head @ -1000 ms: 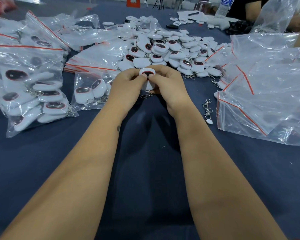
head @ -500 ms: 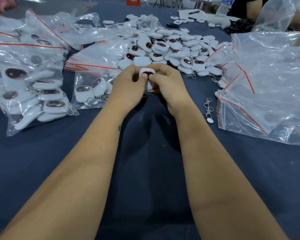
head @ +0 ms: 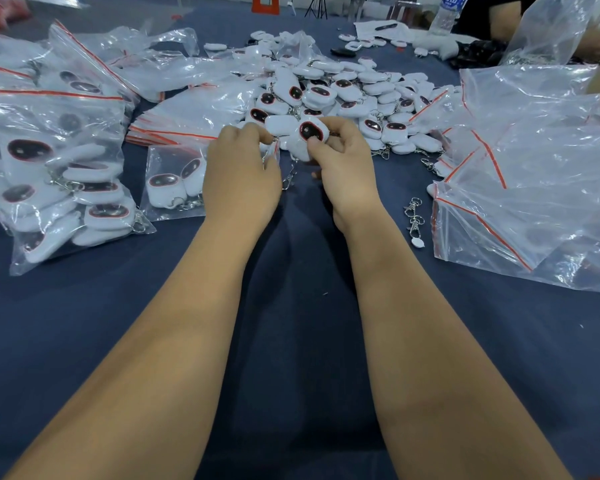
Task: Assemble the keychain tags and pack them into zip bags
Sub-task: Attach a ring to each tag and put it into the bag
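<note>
My right hand (head: 343, 168) grips a white keychain tag (head: 305, 138) with a dark oval face ringed in red, turned up toward me. My left hand (head: 239, 174) pinches the metal ring and chain (head: 274, 147) at the tag's left side; a clasp (head: 289, 178) dangles below between my hands. Both hands hover above the dark blue table (head: 291, 341), just in front of a big heap of loose white tags (head: 343, 95). A small zip bag with two tags (head: 174, 183) lies just left of my left hand.
Filled zip bags (head: 59, 174) are piled at the left. Empty red-striped zip bags (head: 534, 188) lie at the right, more flat ones (head: 194, 116) behind my left hand. Loose metal clasps (head: 414, 216) sit right of my right wrist. Another person (head: 499, 15) and a bottle (head: 447, 12) are at the far right.
My hands have drawn slightly apart. The tag has tilted so its dark face shows fully, and the left hand's fingers have shifted onto the ring and chain.
</note>
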